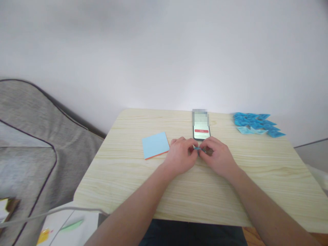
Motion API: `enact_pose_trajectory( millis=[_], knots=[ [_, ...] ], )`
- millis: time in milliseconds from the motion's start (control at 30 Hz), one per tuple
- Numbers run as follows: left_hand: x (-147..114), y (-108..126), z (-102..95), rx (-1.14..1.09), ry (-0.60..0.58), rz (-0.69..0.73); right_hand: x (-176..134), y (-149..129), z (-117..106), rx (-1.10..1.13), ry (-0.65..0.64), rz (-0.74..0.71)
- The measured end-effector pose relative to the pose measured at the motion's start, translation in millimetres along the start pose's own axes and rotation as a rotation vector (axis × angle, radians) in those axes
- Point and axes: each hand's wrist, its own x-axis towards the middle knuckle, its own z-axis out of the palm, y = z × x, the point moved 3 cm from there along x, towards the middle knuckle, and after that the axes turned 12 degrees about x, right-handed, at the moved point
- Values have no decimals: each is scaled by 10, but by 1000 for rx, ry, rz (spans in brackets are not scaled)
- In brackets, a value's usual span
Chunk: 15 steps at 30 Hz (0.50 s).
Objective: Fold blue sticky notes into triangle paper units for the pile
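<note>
My left hand (180, 154) and my right hand (217, 156) meet over the middle of the table, fingertips close together. Both pinch a small piece of folded blue paper (197, 148), mostly hidden by the fingers. To the left of my left hand lies a pad of light blue paper squares (155, 145) with an orange-red lower edge. Just beyond my fingertips a phone (201, 131) lies with its screen lit. At the far right of the table sits a cluster of several folded blue paper pieces (252, 123), one of them paler.
The wood-grain table (123, 164) backs onto a white wall (159, 61). A grey cushioned seat (69, 150) stands to the left. A cable (74, 208) runs past the table's lower left corner, above a white surface (77, 225).
</note>
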Motion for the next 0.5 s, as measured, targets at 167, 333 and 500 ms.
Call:
enact_pose_trajectory(
  millis=[167,333,500],
  knots=[
    [3,-20,17,14,22,-16,-8,-3,15,-68,-23,-13],
    [1,-23,9,25,34,-6,-25,-15,11,-121,-31,-26],
    [-4,-28,12,76,28,19,-35,-45,25,-220,-67,-55]
  ],
)
